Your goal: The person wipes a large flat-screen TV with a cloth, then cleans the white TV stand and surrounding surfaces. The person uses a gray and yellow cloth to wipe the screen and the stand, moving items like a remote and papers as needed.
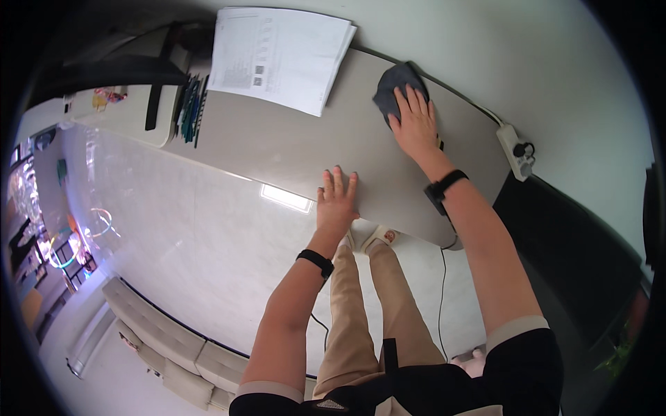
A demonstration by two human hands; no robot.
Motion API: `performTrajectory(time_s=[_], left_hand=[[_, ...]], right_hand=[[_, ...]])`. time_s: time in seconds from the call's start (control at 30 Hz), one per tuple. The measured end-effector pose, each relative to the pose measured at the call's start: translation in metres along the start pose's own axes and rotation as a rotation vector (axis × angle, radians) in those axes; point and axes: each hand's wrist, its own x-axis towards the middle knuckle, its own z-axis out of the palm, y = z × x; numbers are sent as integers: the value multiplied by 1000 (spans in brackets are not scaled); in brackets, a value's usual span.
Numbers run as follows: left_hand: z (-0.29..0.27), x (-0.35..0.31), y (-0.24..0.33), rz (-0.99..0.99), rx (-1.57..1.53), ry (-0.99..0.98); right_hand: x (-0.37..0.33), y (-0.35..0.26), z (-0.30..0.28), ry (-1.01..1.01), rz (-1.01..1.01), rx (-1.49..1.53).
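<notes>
A dark grey cloth (390, 89) lies bunched on the grey tabletop (277, 142), toward its far right part. Over it my right hand (416, 128) presses down, fingers stretched out across the fabric. My left hand (337, 201) rests at the near edge of the tabletop, its fingers spread and nothing in them. Each wrist wears a black band. What lies beneath my right palm is hidden.
A stack of printed sheets (281, 59) lies at the back of the table. Left of it several thin dark books or folders (189, 111) stand beside a white cabinet (132, 114). A white power strip (514, 149) with plugs sits at the right corner, its cable along the wall.
</notes>
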Motion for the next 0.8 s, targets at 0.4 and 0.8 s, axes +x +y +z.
performTrajectory(time_s=[0.4,0.8], left_hand=[[-53,63,-134,-522,-1397,415],[30,50,-170,-628,-434,882]], right_hand=[[61,-39,29,59,-255,-90],[69,-35,36,115,-321,-94]])
